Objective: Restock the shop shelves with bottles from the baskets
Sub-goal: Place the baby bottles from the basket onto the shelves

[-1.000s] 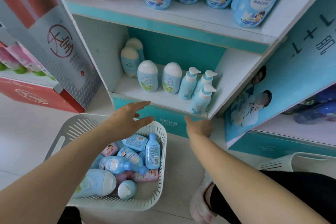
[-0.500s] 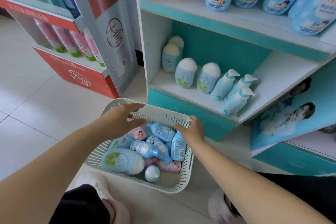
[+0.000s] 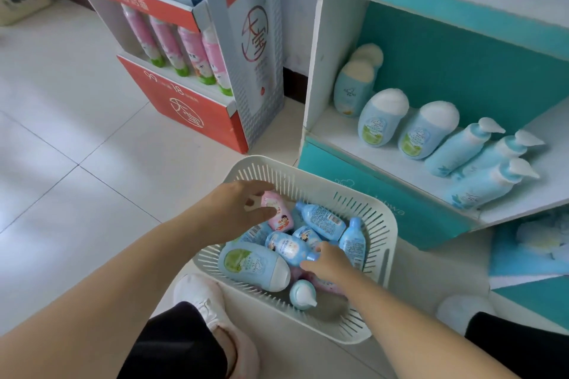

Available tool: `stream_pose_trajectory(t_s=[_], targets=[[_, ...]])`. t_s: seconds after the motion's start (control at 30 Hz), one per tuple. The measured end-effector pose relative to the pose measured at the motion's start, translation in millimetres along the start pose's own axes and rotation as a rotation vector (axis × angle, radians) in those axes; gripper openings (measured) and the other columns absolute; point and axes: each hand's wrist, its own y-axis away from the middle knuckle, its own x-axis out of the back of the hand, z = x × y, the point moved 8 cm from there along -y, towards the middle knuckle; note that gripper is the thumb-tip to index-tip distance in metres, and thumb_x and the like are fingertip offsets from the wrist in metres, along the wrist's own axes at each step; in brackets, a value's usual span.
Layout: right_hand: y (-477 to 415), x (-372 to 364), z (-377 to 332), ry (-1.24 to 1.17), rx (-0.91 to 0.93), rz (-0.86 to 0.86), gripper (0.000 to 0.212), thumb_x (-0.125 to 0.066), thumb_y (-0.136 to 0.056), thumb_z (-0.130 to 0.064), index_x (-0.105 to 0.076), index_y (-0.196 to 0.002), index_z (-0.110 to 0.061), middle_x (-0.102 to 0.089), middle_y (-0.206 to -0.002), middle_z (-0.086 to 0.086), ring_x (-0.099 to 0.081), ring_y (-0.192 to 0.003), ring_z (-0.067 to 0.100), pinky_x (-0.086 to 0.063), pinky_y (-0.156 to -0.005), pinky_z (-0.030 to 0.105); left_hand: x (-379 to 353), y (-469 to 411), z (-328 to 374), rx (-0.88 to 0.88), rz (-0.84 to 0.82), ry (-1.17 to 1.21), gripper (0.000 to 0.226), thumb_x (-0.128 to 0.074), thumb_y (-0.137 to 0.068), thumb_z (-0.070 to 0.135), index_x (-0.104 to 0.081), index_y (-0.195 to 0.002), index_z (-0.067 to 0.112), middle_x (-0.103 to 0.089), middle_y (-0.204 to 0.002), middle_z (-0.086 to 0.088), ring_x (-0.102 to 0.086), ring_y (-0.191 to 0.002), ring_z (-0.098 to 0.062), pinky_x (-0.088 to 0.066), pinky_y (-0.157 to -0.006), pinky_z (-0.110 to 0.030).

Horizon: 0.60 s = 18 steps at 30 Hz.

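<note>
A shop: beside the teal display shelf (image 3: 369, 160), stocked with rows of matching blue bottles (image 3: 381, 118), stands a red cardboard stand (image 3: 197, 114) of pink bottles (image 3: 191, 49), on tiled floor (image 3: 77, 148).

White basket (image 3: 308, 174), slotted walls. In it: pink bottle (image 3: 278, 214) with cartoon print; small blue bottle (image 3: 286, 248), sky blue, cartoon label; large bottle (image 3: 255, 268), pale blue, green label, white cap. On the shelf, pump bottles (image 3: 455, 152): light blue, white pumps. The shelf unit (image 3: 437, 224): teal back and lip, white boards. The display stand (image 3: 197, 114): red front, white script. The floor (image 3: 77, 163): white tiles, grey grout.
</note>
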Motion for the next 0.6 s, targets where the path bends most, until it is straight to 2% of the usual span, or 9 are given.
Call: stream_pose_trajectory(t_s=[0.07, 0.17, 0.37, 0.5, 0.6], targets=[[0, -12, 2, 0.055, -0.016, -0.017, 0.071, -0.067, -0.08, -0.041, -0.036, -0.136, -0.012, -0.035, -0.139, 0.015, -0.05, -0.117, 0.029, -0.041, -0.091, 0.032, 3, -2, 2, -0.016, 0.007, 0.003, 0.047, -0.057, -0.089, 0.037, -0.046, -0.135, 0.031, -0.059, -0.126, 0.005, -0.058, -0.108, -0.012, -0.043, -0.092, -0.025], [4, -18, 0, 0.11, -0.008, 0.053, 0.076, -0.069, -0.079, -0.044, -0.03, -0.137, -0.014, -0.025, -0.139, 0.015, -0.051, -0.118, 0.032, -0.042, -0.092, 0.034, 4, -4, 5, -0.033, 0.008, 0.004, 0.048, -0.057, -0.089, 0.037, -0.045, -0.135, 0.031, -0.058, -0.128, 0.005, -0.058, -0.107, -0.011, -0.044, -0.092, -0.025], [11, -31, -2, 0.071, -0.032, 0.086, 0.087, -0.075, -0.069, -0.046, -0.029, -0.136, -0.015, -0.024, -0.134, 0.013, -0.051, -0.114, 0.027, -0.043, -0.092, 0.032, 3, -4, 8, -0.057, -0.016, -0.004, 0.048, -0.056, -0.089, 0.038, -0.045, -0.136, 0.031, -0.055, -0.132, 0.006, -0.057, -0.109, -0.013, -0.045, -0.094, -0.027], [14, -44, 2, 0.108, -0.051, 0.023, 0.102, -0.078, -0.07, -0.037, -0.013, -0.147, -0.018, -0.018, -0.143, 0.015, -0.048, -0.121, 0.028, -0.042, -0.097, 0.032, 4, -1, 6, -0.057, -0.013, -0.006, 0.048, -0.056, -0.089, 0.039, -0.045, -0.136, 0.03, -0.055, -0.131, 0.006, -0.058, -0.107, -0.013, -0.046, -0.093, -0.028], [16, -46, 0, 0.178, -0.027, 0.02, 0.1, -0.073, -0.077, -0.027, -0.005, -0.15, -0.017, -0.033, -0.143, 0.009, -0.047, -0.124, 0.026, -0.043, -0.097, 0.034, 5, 0, 6, -0.05, -0.01, -0.004, 0.047, -0.055, -0.09, 0.038, -0.045, -0.136, 0.031, -0.056, -0.131, 0.005, -0.058, -0.108, -0.012, -0.046, -0.093, -0.028]])
